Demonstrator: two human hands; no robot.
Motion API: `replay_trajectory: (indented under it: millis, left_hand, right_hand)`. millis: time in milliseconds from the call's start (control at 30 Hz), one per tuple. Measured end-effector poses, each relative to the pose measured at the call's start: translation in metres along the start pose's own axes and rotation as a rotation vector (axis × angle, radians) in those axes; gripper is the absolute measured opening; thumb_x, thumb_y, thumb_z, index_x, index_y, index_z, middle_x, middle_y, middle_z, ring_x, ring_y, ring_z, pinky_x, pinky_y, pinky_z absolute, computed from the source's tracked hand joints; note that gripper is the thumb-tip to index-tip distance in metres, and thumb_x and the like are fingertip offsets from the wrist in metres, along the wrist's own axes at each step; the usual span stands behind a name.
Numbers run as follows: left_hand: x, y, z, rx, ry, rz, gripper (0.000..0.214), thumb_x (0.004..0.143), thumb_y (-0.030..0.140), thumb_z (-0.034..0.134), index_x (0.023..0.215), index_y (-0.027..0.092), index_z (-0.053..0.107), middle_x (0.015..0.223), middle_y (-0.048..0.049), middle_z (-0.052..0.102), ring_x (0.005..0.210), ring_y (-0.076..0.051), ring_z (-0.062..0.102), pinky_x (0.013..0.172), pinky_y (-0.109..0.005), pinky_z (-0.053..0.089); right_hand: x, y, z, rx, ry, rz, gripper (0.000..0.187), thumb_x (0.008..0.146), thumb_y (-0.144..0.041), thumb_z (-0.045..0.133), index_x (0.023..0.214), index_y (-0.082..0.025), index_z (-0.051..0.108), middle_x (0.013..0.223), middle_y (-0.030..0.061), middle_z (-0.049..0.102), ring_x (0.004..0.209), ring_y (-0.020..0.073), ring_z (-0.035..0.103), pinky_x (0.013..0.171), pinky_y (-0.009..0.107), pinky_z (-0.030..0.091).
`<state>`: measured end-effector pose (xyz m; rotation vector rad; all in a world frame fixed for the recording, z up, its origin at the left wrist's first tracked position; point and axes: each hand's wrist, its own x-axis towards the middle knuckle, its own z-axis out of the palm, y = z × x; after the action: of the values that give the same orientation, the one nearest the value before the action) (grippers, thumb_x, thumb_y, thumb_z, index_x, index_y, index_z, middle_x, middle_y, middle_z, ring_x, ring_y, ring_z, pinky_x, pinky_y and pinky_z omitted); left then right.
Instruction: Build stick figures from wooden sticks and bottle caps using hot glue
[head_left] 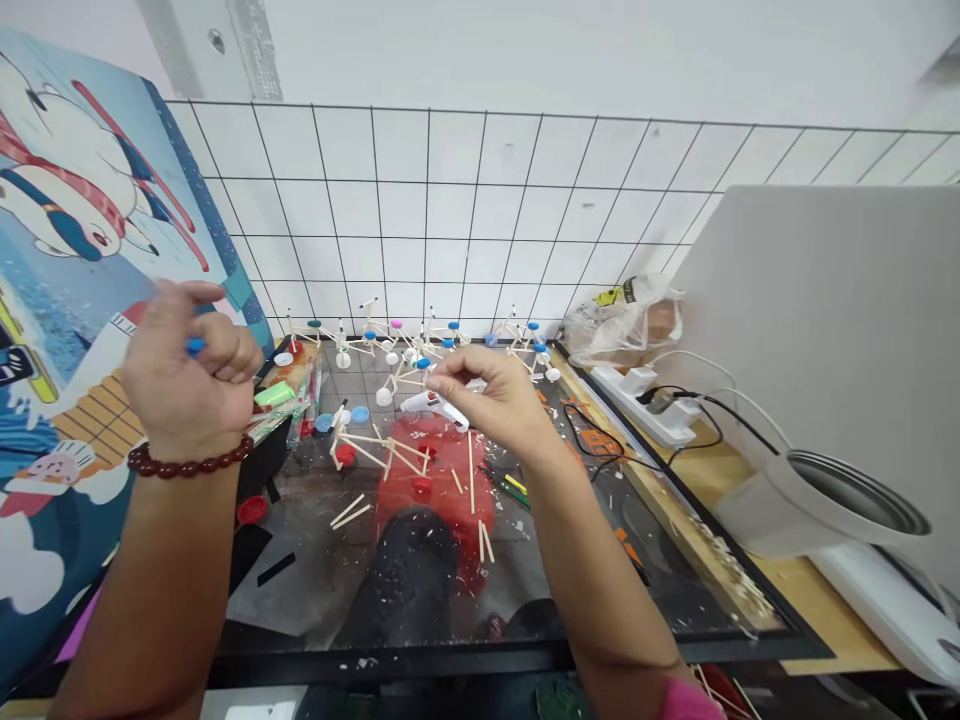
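Note:
My left hand (pixel 191 365) is raised on the left, its fingers curled around a small blue piece (pixel 196 346), mostly hidden. My right hand (pixel 495 395) hovers over the middle of the table with thumb and forefinger pinched together; whatever is between them is too small to make out. Just beyond those fingertips lies a white tool (pixel 442 407), partly covered by the hand. Nearer me stands a frame of wooden sticks (pixel 382 445) with red bottle caps (pixel 421 486) on it. Several similar stick models with coloured caps (pixel 424 363) stand along the back.
Loose sticks (pixel 472 470) and a red cap (pixel 252 510) lie on the dark glassy tabletop (pixel 300 595). A lime-green block (pixel 274 393) is at left. On the right are a power strip (pixel 652 405), cables, a plastic bag (pixel 622 325) and a grey-white round container (pixel 810 500). White tiles stand behind.

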<state>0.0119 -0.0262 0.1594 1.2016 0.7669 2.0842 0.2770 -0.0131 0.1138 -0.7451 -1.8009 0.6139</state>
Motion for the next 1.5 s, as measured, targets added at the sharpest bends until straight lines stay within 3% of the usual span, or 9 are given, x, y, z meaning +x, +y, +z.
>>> replay_trajectory:
  millis: [67,167,433,567,733,1033,1200,1367,1500]
  left_hand:
    - [0.002,-0.022,-0.019,0.052,-0.084,-0.065,0.025,0.077,0.023,0.076,0.099,0.017,0.064,0.045,0.0094,0.037,0.04,-0.005,0.032,0.041,-0.021,0.026]
    - [-0.005,-0.058,-0.05,0.125,0.012,-0.222,0.04,0.065,0.018,0.082,0.101,0.018,0.064,0.065,0.0028,0.058,0.054,-0.009,0.051,0.05,-0.023,0.043]
    - [-0.049,-0.103,-0.096,0.45,-0.083,-0.272,0.043,0.075,0.04,0.076,0.11,0.017,0.068,0.071,0.0023,0.053,0.058,-0.009,0.046,0.05,-0.02,0.037]
    - [-0.054,-0.101,-0.097,0.686,-0.341,-0.253,0.061,0.068,0.037,0.081,0.124,0.022,0.063,0.1,-0.0033,0.06,0.058,-0.008,0.044,0.06,-0.025,0.045]
    - [-0.06,-0.107,-0.092,0.923,-0.529,-0.316,0.069,0.071,0.049,0.075,0.132,0.022,0.06,0.099,-0.0071,0.066,0.058,-0.011,0.046,0.065,-0.03,0.048]
    - [-0.072,-0.128,-0.085,0.87,-0.428,-0.384,0.061,0.069,0.057,0.073,0.116,0.018,0.071,0.106,-0.0104,0.072,0.067,-0.019,0.061,0.063,-0.033,0.05]
    - [-0.079,-0.137,-0.08,0.686,-0.396,-0.317,0.041,0.071,0.056,0.072,0.086,0.018,0.074,0.1,-0.0086,0.074,0.092,-0.024,0.067,0.081,-0.035,0.053]
    - [-0.084,-0.141,-0.081,0.609,-0.352,-0.424,0.041,0.074,0.055,0.07,0.091,0.018,0.072,0.084,-0.0052,0.072,0.083,-0.024,0.068,0.072,-0.034,0.055]
    - [-0.085,-0.141,-0.083,0.609,-0.374,-0.395,0.037,0.075,0.051,0.072,0.09,0.017,0.071,0.094,-0.0075,0.073,0.092,-0.025,0.067,0.082,-0.037,0.053]
  right_hand:
    - [0.001,0.012,0.005,-0.038,-0.16,0.032,0.014,0.082,-0.024,0.07,0.069,-0.02,0.064,0.069,-0.0021,0.064,0.063,0.011,0.054,0.062,0.027,0.042]
    - [-0.002,0.034,0.021,-0.096,-0.259,0.105,0.016,0.08,-0.022,0.07,0.066,-0.019,0.061,0.068,-0.0024,0.062,0.063,0.011,0.053,0.062,0.026,0.04]
    - [-0.054,0.075,0.054,-0.226,-0.14,0.178,0.02,0.078,-0.027,0.073,0.071,-0.019,0.056,0.077,0.0,0.064,0.076,0.0164,0.058,0.073,0.029,0.042]
    - [-0.066,0.082,0.061,-0.279,-0.16,0.106,0.022,0.078,-0.027,0.073,0.075,-0.021,0.053,0.085,0.0022,0.065,0.085,0.0197,0.059,0.08,0.033,0.044]
    - [-0.069,0.084,0.068,-0.417,-0.23,0.074,0.026,0.076,-0.029,0.077,0.076,-0.021,0.052,0.09,0.0037,0.067,0.09,0.023,0.061,0.084,0.036,0.044]
    - [-0.078,0.096,0.076,-0.463,-0.25,0.081,0.008,0.082,-0.022,0.07,0.087,-0.021,0.063,0.096,0.0053,0.072,0.097,0.0254,0.064,0.089,0.041,0.045]
    - [-0.077,0.099,0.081,-0.289,-0.212,0.024,0.007,0.085,-0.016,0.064,0.081,-0.022,0.066,0.092,0.004,0.075,0.087,0.0216,0.069,0.085,0.038,0.048]
    - [-0.077,0.096,0.084,-0.111,-0.177,0.063,0.008,0.087,-0.018,0.063,0.081,-0.023,0.067,0.093,0.0034,0.075,0.085,0.0184,0.07,0.081,0.032,0.051]
    - [-0.078,0.098,0.084,-0.152,-0.18,0.036,0.007,0.086,-0.017,0.065,0.083,-0.023,0.068,0.094,0.0036,0.076,0.088,0.0198,0.071,0.083,0.035,0.05]
